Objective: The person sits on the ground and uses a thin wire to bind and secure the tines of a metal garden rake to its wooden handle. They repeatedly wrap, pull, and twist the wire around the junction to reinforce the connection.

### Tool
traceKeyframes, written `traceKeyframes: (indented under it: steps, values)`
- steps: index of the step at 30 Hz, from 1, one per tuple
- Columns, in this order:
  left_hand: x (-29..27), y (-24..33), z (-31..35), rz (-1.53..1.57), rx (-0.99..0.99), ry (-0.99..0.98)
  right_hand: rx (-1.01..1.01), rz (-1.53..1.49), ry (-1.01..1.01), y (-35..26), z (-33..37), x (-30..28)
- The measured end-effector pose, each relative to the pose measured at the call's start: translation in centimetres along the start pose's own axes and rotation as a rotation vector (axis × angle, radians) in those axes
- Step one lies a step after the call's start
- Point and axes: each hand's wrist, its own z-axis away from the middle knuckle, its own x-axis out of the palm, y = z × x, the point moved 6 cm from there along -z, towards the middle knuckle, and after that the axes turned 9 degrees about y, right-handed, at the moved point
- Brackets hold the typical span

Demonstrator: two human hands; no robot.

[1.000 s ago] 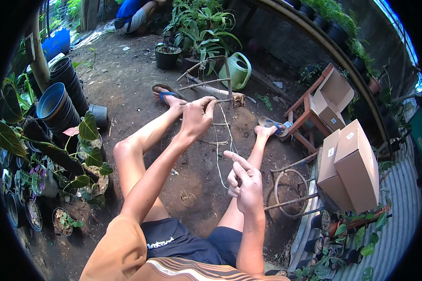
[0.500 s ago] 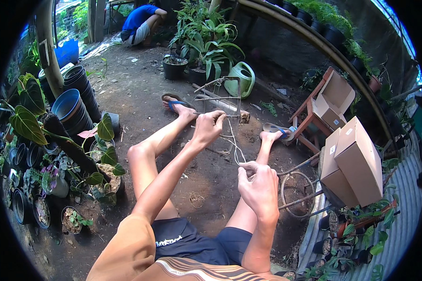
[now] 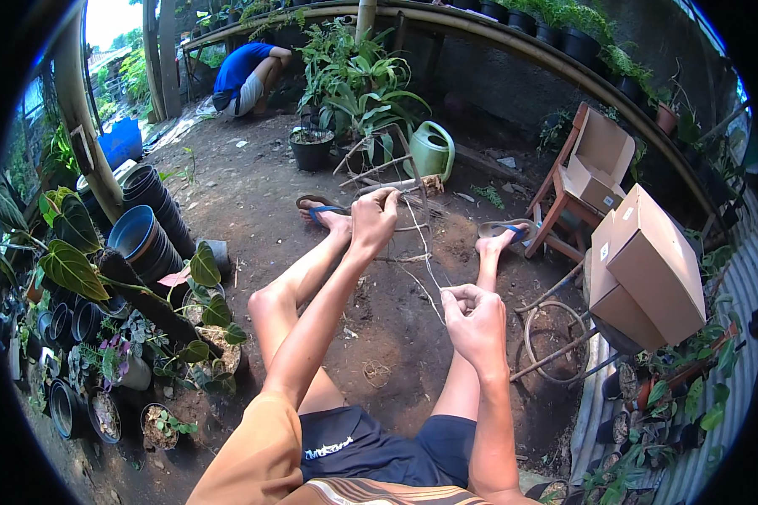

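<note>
A dark frame of thin rods or sticks (image 3: 379, 172) stands out past my left hand (image 3: 375, 220), in front of the watering can. My left fingers are closed on one of its bars, close to where a pale string (image 3: 424, 240) leaves it. The string runs slack toward my right hand (image 3: 477, 326), whose thumb and forefinger pinch it above my right thigh. A loose tail of string hangs between the two hands. A pale piece of wood (image 3: 432, 183) shows behind the frame; whether it is joined on cannot be told.
Cardboard boxes (image 3: 648, 269) rest on a metal-framed seat at right, near a wooden chair (image 3: 556, 189). A green watering can (image 3: 430, 151) and potted plants stand ahead. Stacked black pots (image 3: 147, 240) line the left. A person in blue (image 3: 246, 76) crouches far back.
The view has shifted, so the surroundings sit further right. The rod frame has tilted in my left hand. My right hand still pinches the string, which now hangs differently.
</note>
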Motion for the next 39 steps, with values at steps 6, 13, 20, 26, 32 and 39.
traceKeyframes:
  steps: [6, 13, 20, 26, 32, 39]
  values:
    - [0.1, -0.2, 0.8, 0.004, 0.02, 0.01, -0.174, 0.074, -0.091, 0.4, 0.2, -0.3]
    - [1.0, 0.0, 2.6, -0.022, 0.035, -0.084, 0.167, -0.391, -0.11, 12.5, 3.2, 9.1]
    - [2.0, 1.1, 3.0, 0.007, 0.116, -0.097, 0.49, -0.632, -0.222, 17.6, 1.2, 15.5]
    - [1.1, 0.6, 1.1, 0.003, -0.026, -0.1, 0.516, -0.627, -0.265, 17.4, -2.0, 18.3]
    - [-2.0, 0.7, -3.4, -0.038, -0.133, -0.061, 0.34, -0.782, -0.276, 12.2, -5.1, 21.2]
    - [-4.6, -0.3, -10.4, 0.093, -0.214, -0.058, 0.38, -1.228, -0.274, 5.7, -8.3, 25.1]
